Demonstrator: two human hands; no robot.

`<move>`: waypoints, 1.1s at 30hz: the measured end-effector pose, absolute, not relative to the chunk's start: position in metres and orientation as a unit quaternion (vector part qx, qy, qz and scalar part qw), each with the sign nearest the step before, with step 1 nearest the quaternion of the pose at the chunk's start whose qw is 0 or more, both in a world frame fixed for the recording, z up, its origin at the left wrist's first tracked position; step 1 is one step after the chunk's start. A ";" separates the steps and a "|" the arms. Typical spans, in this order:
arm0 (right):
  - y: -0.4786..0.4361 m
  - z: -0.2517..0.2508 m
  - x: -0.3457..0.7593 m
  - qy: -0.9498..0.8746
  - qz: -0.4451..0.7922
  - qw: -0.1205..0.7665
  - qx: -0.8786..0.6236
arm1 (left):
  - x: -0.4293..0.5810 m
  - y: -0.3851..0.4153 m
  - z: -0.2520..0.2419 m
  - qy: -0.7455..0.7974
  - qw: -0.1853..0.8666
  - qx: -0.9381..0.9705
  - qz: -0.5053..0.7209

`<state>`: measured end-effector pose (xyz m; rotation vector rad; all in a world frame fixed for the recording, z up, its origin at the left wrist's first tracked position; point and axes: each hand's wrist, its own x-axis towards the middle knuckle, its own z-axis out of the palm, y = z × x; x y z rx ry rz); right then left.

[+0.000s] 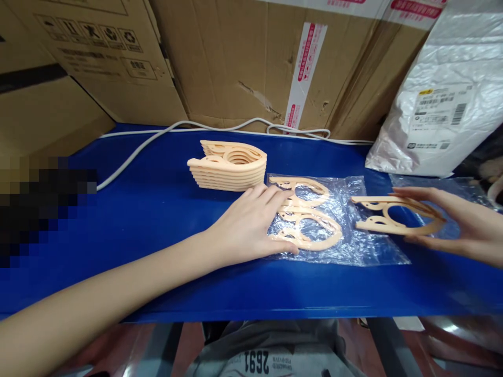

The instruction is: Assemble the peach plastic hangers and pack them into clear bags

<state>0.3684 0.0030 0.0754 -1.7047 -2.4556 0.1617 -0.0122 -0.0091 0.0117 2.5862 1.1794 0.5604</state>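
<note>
My right hand [467, 225] grips one folded beige plastic travel hanger [426, 228] by its curved end, thumb on the near side and fingers on the far side. It hovers over the right part of a clear plastic bag [365, 251]. Inside or under the film lie more beige hangers [334, 238], side by side. Across their left ends rests my left hand [255, 225], its thumb spread from its outstretched fingers. Just behind it sits a neat stack of several identical hangers [230, 175].
A blue table [188, 293] carries everything. Cardboard boxes [220, 68] stand along the back, with a white cable [157, 133] before them. At the back right leans a white labelled parcel bag [436, 120]. Another clear bag [463, 188] lies behind my right hand.
</note>
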 end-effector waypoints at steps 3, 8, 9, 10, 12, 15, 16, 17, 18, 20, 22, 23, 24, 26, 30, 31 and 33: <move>0.005 0.073 0.357 -0.843 0.106 0.040 -0.525 | -0.012 -0.010 0.012 0.406 0.127 0.886 0.186; 0.013 0.062 0.335 -0.856 0.095 0.059 -0.504 | -0.012 -0.009 0.013 0.402 0.125 0.889 0.181; 0.014 0.059 0.331 -0.859 0.097 0.064 -0.498 | -0.012 -0.009 0.013 0.401 0.122 0.890 0.182; 0.015 0.055 0.326 -0.863 0.102 0.067 -0.491 | -0.012 -0.009 0.013 0.399 0.120 0.890 0.183; 0.017 0.050 0.319 -0.867 0.119 0.075 -0.479 | -0.012 -0.010 0.012 0.397 0.113 0.892 0.185; 0.021 0.051 0.313 -0.861 0.152 0.093 -0.476 | -0.012 -0.012 0.014 0.397 0.105 0.894 0.182; 0.023 0.053 0.313 -0.857 0.165 0.098 -0.478 | -0.012 -0.012 0.014 0.397 0.102 0.894 0.179; 0.025 0.056 0.314 -0.853 0.177 0.101 -0.481 | -0.013 -0.012 0.015 0.397 0.100 0.895 0.177; 0.027 0.058 0.315 -0.848 0.186 0.103 -0.485 | -0.013 -0.013 0.015 0.397 0.098 0.896 0.175; 0.030 0.060 0.316 -0.842 0.197 0.103 -0.491 | -0.013 -0.013 0.016 0.398 0.098 0.896 0.171; 0.031 0.057 0.314 -0.841 0.201 0.103 -0.492 | -0.012 -0.012 0.016 0.400 0.098 0.895 0.170; 0.030 0.053 0.311 -0.842 0.199 0.105 -0.491 | -0.012 -0.012 0.016 0.401 0.097 0.895 0.168; 0.029 0.049 0.308 -0.844 0.195 0.107 -0.488 | -0.012 -0.012 0.016 0.403 0.095 0.895 0.166; 0.026 0.042 0.301 -0.851 0.170 0.112 -0.484 | -0.012 -0.013 0.017 0.404 0.087 0.896 0.163; 0.022 0.038 0.301 -0.860 0.098 0.074 -0.496 | -0.012 -0.017 0.020 0.425 0.049 0.891 0.154; 0.022 0.039 0.304 -0.861 0.096 0.061 -0.496 | -0.012 -0.019 0.021 0.441 0.034 0.884 0.150; 0.024 0.042 0.309 -0.861 0.111 0.051 -0.493 | -0.011 -0.023 0.024 0.479 0.008 0.867 0.136</move>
